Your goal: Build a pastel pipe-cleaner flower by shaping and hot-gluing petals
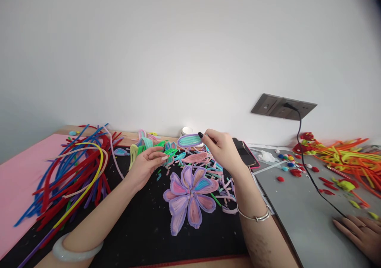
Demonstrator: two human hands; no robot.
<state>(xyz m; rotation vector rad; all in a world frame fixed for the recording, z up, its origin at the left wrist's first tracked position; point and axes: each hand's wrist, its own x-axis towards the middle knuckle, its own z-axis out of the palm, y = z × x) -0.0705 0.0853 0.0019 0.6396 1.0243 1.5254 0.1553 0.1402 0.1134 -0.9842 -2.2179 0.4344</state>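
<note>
1. Right hand (pixel 222 149), at frame centre, pinches a teal petal (pixel 189 140) edged in purple between thumb and fingertips and holds it in the air above the mat (pixel 143 228).
2. Left hand (pixel 145 163), just left of centre, rests low over the mat with fingers loosely curled; its fingertips touch a green piece (pixel 170 152), though I cannot tell whether they grip it.
3. Done, by the look of it: a flower (pixel 189 194) of several pink and purple petals lies flat on the mat below the hands, its petals joined at a centre.
4. Also shaped already: more loose petals (pixel 195 157) in pink, teal and green lie in a cluster between the hands and the wall.
5. Left, as I judge it: the loose petals are not joined to anything, and the held one is apart from the flower.
6. Short offcuts (pixel 223 184) litter the mat right of the flower.
7. Uncut stems (pixel 74 173) in red, blue and yellow lie heaped at left; an orange heap (pixel 348 153) lies at far right.
8. Another person's hand (pixel 358 230) rests flat at lower right, beside a black cable (pixel 309 173).
</note>
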